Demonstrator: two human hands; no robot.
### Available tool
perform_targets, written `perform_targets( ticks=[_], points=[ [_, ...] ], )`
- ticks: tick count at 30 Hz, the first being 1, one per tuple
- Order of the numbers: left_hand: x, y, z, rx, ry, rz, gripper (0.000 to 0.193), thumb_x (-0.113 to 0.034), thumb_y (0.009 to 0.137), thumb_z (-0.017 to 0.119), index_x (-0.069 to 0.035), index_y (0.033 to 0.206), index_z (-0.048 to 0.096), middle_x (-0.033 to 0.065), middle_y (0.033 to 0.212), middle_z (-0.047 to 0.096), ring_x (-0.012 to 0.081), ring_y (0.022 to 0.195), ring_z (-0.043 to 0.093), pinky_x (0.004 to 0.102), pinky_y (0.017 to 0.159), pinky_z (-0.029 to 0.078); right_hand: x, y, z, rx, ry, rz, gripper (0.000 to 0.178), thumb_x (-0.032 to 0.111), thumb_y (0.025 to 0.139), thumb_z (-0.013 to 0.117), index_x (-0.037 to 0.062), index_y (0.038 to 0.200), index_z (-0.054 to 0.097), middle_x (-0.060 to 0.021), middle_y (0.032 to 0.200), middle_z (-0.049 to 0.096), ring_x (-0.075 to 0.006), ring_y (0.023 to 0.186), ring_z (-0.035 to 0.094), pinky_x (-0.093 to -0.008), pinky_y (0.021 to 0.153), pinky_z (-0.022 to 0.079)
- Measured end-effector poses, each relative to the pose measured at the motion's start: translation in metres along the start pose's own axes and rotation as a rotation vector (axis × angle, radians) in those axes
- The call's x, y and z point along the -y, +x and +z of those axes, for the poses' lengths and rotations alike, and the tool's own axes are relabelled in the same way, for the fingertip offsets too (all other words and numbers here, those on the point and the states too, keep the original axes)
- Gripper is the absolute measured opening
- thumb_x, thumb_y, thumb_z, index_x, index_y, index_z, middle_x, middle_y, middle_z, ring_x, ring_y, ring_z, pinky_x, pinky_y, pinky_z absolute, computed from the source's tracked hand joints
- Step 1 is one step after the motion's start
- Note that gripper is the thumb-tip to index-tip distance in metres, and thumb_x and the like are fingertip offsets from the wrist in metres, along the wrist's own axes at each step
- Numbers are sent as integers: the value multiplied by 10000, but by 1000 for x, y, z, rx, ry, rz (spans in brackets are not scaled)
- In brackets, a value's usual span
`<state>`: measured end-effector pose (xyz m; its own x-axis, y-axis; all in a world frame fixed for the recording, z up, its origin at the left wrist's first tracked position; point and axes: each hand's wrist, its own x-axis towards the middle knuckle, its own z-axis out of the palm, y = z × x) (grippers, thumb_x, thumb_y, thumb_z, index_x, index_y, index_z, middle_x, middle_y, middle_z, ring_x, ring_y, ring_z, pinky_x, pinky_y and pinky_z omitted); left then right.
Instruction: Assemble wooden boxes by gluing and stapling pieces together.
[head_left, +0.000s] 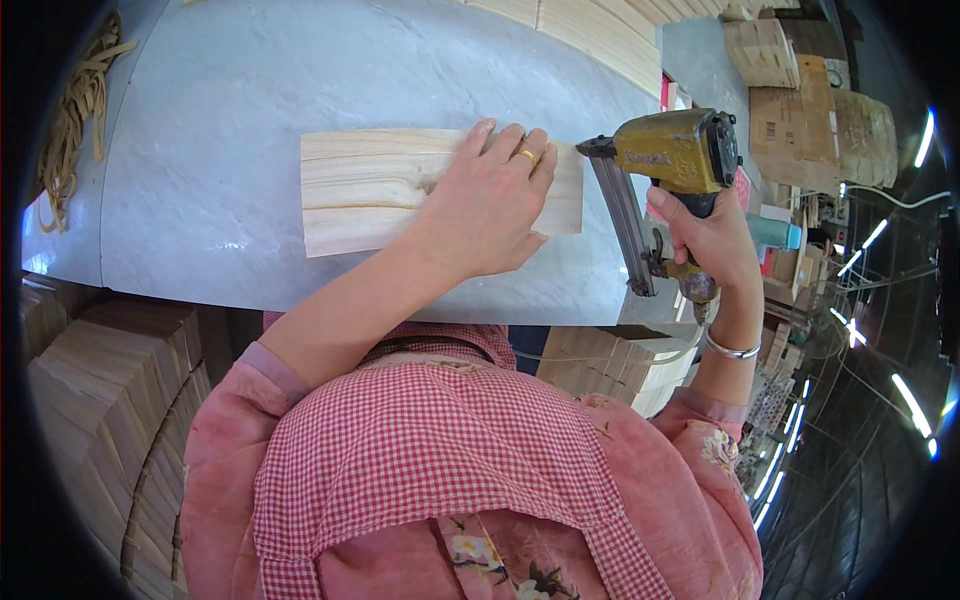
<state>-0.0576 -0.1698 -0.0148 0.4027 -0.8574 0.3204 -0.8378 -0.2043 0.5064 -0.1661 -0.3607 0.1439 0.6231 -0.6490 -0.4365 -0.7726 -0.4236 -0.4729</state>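
A pale wooden board (355, 185) lies flat on the grey-white marbled tabletop (220, 90), its grain running left to right and a dark knot near its middle. My left hand (485, 205) spans the board's right part: the fingertips reach over the far edge and the thumb lies at the near edge. A gold ring is on one finger. In my right hand (715, 240) is a yellow and black pneumatic nail gun (665, 150), gripped by its handle. Its nose points left, close to the board's far right corner; whether they touch I cannot tell. The long magazine slants toward me.
Stacked wooden boards stand at lower left (110, 400) and below the table's right front edge. More pale slats (590, 45) lie along the far edge. A bundle of tan straps (75, 120) hangs at the left. Cardboard boxes (800, 120) stand at far right. An air hose (640, 358) runs from the gun.
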Motion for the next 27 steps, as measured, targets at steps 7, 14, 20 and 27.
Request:
perform_targets(
  ticks=[7, 14, 20, 27],
  points=[
    [-1, 0, -1, 37, 2, -11, 773, -376, 742, 797, 28, 1349, 537, 165, 1401, 487, 333, 1269, 453, 474, 1161, 305, 19, 10, -10, 28, -127, 30, 453, 268, 868, 809, -19, 1135, 582, -12, 597, 553, -94, 416, 469, -226, 376, 372],
    [10, -14, -26, 4, -54, -6, 1057, -398, 602, 910, -78, 1487, 429, 178, 1586, 351, 370, 1471, 305, 524, 1219, 241, 13, -1, -8, -4, -85, -86, 380, 256, 853, 815, -26, 1036, 639, -28, 634, 587, -93, 422, 473, -226, 387, 380],
    [64, -85, -114, 179, 105, -197, 790, -210, 626, 842, -50, 1328, 519, 184, 1363, 560, 356, 1314, 485, 470, 1142, 351, -22, -39, -4, -114, 56, -78, 277, 205, 854, 804, -16, 951, 669, -34, 638, 602, -91, 432, 476, -234, 400, 387],
    [45, -54, -49, -41, 104, -129, 792, -246, 625, 825, -33, 1323, 520, 172, 1314, 574, 333, 1219, 530, 416, 1068, 407, -26, -62, 17, -76, 94, -63, 244, 177, 860, 800, -10, 949, 670, -26, 612, 594, -91, 438, 478, -235, 404, 379]
  ],
)
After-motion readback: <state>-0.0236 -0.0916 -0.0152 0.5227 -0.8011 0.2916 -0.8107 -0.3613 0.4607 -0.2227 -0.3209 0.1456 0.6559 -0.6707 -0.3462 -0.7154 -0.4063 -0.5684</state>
